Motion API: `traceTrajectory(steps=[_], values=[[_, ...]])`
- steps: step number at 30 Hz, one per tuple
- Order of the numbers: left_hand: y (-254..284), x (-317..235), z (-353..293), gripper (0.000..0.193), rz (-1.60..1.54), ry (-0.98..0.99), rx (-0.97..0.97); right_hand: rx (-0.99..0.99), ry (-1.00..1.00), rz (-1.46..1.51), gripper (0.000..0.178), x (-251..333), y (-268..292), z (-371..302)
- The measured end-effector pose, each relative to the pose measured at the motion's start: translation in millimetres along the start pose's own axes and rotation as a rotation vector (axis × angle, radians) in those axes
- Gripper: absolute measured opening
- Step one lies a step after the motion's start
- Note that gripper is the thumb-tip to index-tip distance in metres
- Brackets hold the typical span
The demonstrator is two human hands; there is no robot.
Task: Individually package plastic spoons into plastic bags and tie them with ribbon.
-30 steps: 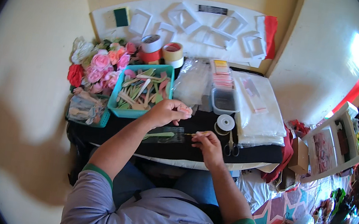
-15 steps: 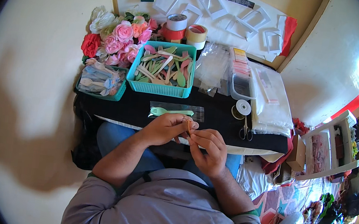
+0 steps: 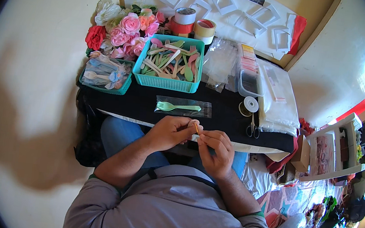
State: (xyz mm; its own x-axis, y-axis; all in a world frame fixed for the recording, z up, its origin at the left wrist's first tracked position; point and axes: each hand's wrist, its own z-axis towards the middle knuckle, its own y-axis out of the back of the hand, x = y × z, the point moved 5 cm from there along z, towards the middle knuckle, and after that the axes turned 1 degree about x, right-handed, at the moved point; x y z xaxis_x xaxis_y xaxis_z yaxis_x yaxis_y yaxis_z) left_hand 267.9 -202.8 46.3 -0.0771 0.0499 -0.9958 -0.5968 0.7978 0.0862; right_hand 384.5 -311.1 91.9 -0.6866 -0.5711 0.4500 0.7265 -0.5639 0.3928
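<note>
My left hand [image 3: 167, 135] and my right hand [image 3: 216, 153] meet over the table's near edge, both closed with their fingertips together. Pinched between them is a small, thin orange strip [image 3: 196, 128]; its exact kind is too small to make out. Just beyond my fingers, a pale green fork [image 3: 187, 108] lies sideways on or in a clear plastic sleeve [image 3: 206, 110] on the black cloth. Farther back stands a teal basket [image 3: 163, 83] full of pink, green and cream forks, spoons and knives.
A smaller teal basket [image 3: 125, 86] of wrapped cutlery sits left, below artificial flowers [image 3: 126, 31]. Tape rolls [image 3: 185, 16] stand behind. To the right are clear bags [image 3: 221, 62], a plastic tub [image 3: 250, 83], a spool [image 3: 250, 104], scissors [image 3: 252, 130] and a stack of plastic sheets [image 3: 277, 113].
The table's things sit slightly higher in the picture as the view shifts. My hands stay together around the orange strip, which now shows more clearly between the fingertips.
</note>
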Motion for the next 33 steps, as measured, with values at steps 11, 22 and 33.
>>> traceTrajectory(steps=[11,22,33], values=[[-9.0,-10.2,-20.2,0.02,0.156,-0.135,0.056,0.013,-0.028,-0.058,0.024,-7.1,-12.8,-14.4],[-12.3,-9.0,-21.7,0.023,0.267,-0.168,0.066,0.069,-0.126,-0.033,0.017,-10.2,-16.5,-22.6],[-23.0,-6.3,-19.4,0.022,0.23,-0.123,0.134,-0.028,-0.524,0.379,0.008,-41.7,-21.9,-40.8]])
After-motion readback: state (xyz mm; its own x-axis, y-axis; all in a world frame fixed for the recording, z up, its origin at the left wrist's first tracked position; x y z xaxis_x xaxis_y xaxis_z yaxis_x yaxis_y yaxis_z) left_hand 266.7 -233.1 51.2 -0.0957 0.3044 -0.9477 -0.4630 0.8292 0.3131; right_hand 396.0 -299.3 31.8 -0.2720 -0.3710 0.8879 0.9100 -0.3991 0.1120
